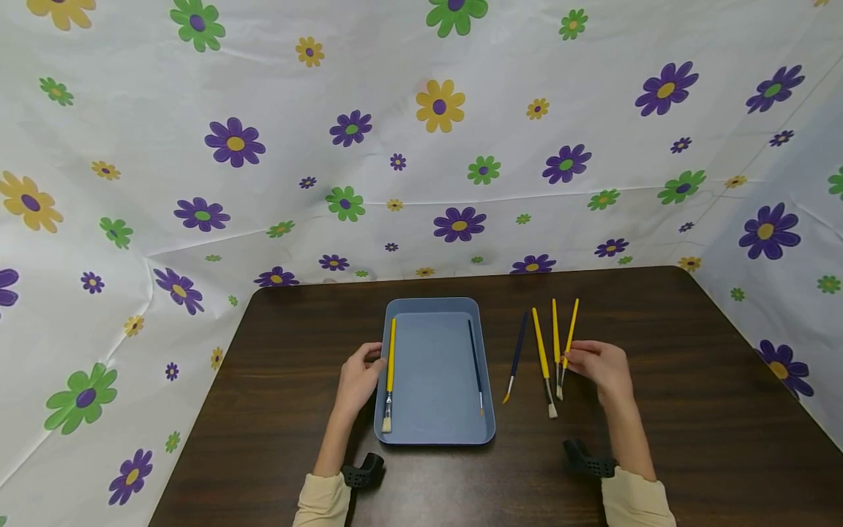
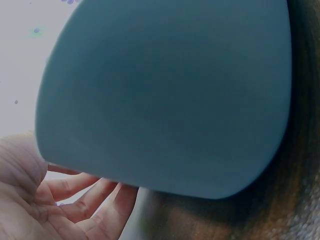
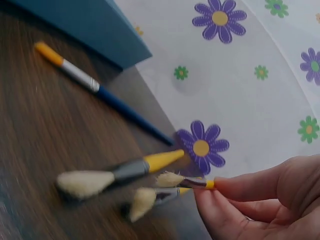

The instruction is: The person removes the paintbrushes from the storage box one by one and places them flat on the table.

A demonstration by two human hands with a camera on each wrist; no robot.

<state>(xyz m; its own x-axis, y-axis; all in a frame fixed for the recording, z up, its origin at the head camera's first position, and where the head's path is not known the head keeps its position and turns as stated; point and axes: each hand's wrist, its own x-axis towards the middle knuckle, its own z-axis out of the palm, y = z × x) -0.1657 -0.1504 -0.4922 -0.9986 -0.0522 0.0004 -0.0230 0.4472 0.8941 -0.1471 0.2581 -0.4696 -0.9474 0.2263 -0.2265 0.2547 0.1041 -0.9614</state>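
Wood-grained worktop [image 1: 276,410]; left hand [image 1: 358,375] grips a smooth, round-cornered tray [image 1: 435,380], right hand [image 1: 602,366] pinches a slender, yellow, bristle-tipped paintbrush [image 1: 571,327].

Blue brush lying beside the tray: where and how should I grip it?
Probably best: pinch the blue brush mid-handle from above, thumb and finger on its long sides. It lies flat, bristles toward the person, its slim handle leaving gaps toward both the tray and the nearest yellow brush. The right hand pinches another yellow brush.
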